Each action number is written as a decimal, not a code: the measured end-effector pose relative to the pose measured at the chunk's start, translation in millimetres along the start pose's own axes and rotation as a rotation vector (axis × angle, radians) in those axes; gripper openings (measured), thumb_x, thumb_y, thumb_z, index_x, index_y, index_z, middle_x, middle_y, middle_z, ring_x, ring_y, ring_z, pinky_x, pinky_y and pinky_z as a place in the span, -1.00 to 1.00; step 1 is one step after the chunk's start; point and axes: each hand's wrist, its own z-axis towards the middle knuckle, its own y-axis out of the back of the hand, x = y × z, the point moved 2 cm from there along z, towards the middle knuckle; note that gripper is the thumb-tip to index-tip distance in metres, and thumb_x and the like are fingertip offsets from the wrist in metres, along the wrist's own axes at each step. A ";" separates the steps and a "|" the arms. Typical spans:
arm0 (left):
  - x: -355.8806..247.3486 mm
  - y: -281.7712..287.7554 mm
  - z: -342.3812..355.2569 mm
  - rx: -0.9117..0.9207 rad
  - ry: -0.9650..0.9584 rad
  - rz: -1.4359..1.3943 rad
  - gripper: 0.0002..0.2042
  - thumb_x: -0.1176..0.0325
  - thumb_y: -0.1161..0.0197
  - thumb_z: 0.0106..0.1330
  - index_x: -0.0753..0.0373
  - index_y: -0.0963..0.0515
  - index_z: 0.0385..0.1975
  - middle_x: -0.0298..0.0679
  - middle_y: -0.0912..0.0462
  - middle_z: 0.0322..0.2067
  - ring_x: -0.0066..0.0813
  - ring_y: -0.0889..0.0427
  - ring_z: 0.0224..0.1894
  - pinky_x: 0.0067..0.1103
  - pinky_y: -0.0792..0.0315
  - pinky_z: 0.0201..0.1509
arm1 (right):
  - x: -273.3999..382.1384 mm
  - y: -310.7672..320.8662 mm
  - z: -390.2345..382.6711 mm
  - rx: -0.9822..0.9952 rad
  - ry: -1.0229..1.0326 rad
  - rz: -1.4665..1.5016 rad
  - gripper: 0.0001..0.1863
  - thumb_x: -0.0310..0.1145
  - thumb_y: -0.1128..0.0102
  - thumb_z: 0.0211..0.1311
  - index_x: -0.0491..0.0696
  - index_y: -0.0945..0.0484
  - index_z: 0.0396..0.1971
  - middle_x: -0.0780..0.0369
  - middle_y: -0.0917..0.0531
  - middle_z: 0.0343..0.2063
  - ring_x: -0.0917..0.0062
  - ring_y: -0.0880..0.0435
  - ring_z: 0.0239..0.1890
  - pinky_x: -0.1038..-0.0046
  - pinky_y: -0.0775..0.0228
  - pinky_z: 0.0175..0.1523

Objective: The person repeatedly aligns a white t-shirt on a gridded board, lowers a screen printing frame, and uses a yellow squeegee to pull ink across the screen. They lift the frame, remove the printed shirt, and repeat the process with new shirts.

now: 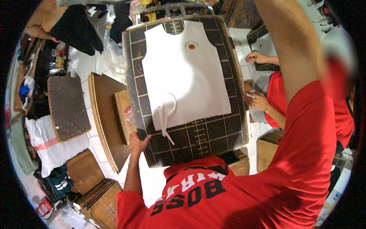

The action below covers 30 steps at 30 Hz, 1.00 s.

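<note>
My left hand (138, 144) grips the left edge of a black board (225, 131) marked with pale grid lines, near its lower corner. Its thumb lies over the top, while the fingers go around the edge and are partly hidden. A white sleeveless shirt piece (187, 76) is spread flat on the board, with a small round orange-and-black print on its upper right. Across its lower left part lies a loose white cord (164, 118), its end trailing onto the board. My right arm (291, 42) is raised and leaves the picture at the top; its hand is out of sight.
At the right, another person's hands (257, 101) are close to the board's edge. Wooden panels (108, 118) stand upright to the left, beside a dark rectangular board (69, 108). A folded white cloth (63, 150) and stacked boards (101, 204) are at lower left.
</note>
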 end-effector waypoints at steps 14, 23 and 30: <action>-135.3 57.7 62.0 -0.217 -0.227 -0.008 0.05 0.04 -0.50 0.06 0.27 -0.05 0.53 0.14 -0.17 0.47 0.12 -0.16 0.50 -0.04 -0.13 0.51 | -3.3 -13.7 -4.2 -0.014 -0.010 -0.101 -0.20 0.42 -0.03 0.18 0.12 -0.65 0.20 0.03 -0.73 0.04 0.13 -0.72 0.10 0.06 -0.53 0.21; -398.2 71.6 289.4 -0.425 -0.671 0.075 -0.20 0.03 -0.27 0.31 0.25 -0.19 0.50 0.10 -0.06 0.53 0.13 -0.02 0.56 0.11 0.03 0.54 | -3.8 -7.5 1.5 -0.002 0.012 -0.080 -0.22 0.38 -0.06 0.12 0.04 -0.72 0.07 0.02 -0.75 0.00 0.12 -0.74 0.07 0.08 -0.56 0.17; -467.8 30.2 368.9 -0.405 -0.643 0.234 -0.28 -0.07 0.10 0.51 0.28 -0.13 0.53 0.01 -0.03 0.57 -0.02 0.09 0.62 0.04 0.29 0.62 | -2.0 10.8 30.5 0.175 0.011 0.087 -0.39 0.19 -0.04 0.29 -0.13 -0.70 -0.43 0.12 -0.72 -0.50 0.38 -0.69 -0.46 0.29 -0.61 -0.25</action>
